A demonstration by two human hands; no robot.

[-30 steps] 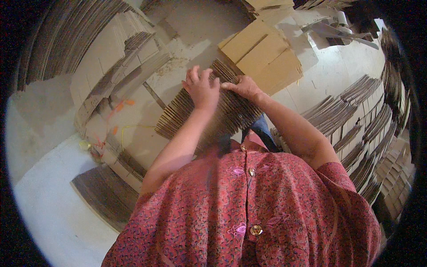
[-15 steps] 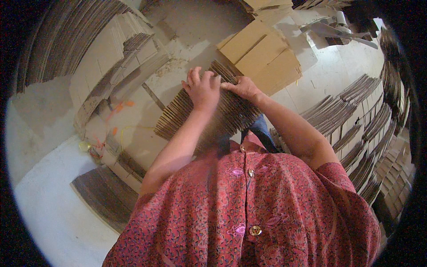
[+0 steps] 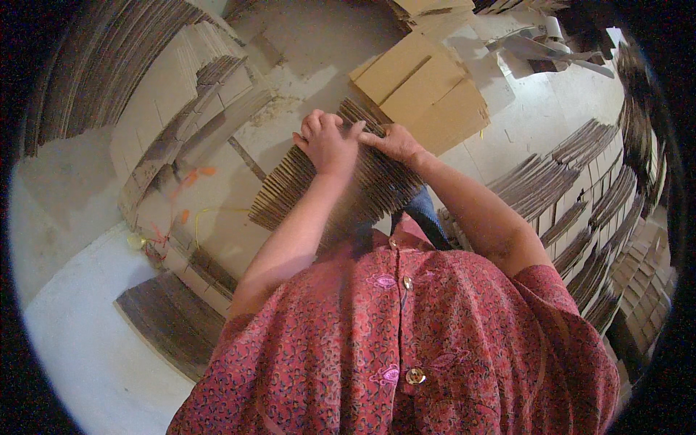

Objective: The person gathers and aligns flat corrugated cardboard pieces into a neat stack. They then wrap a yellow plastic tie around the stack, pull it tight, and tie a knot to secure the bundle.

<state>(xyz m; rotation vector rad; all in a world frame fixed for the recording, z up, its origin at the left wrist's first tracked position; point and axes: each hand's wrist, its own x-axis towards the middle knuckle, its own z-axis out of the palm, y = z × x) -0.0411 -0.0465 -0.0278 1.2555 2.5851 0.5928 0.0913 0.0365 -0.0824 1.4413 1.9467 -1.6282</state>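
Note:
A fanned stack of brown cardboard sheets (image 3: 384,181) stands on edge in front of my body, their thin edges facing up. Over its top lies my left hand (image 3: 326,143), fingers curled onto the far part and thumb pointing toward the right hand. My right hand (image 3: 395,143) grips the stack's right side, with its thumb laid across the top edges. The two thumbs come close together near the middle. Beneath my palms and left forearm part of the stack is hidden.
Flat tan cardboard (image 3: 428,90) lies just beyond the stack. Tall piles of cardboard (image 3: 109,65) stand at the far left, and more rows of cardboard (image 3: 573,174) fill the right. Orange and yellow cords (image 3: 170,225) lie at the left. A dark cardboard stack (image 3: 174,315) sits near left.
The fingers of my left hand have curled in and drawn closer together on the stack. My right hand keeps nearly the same place.

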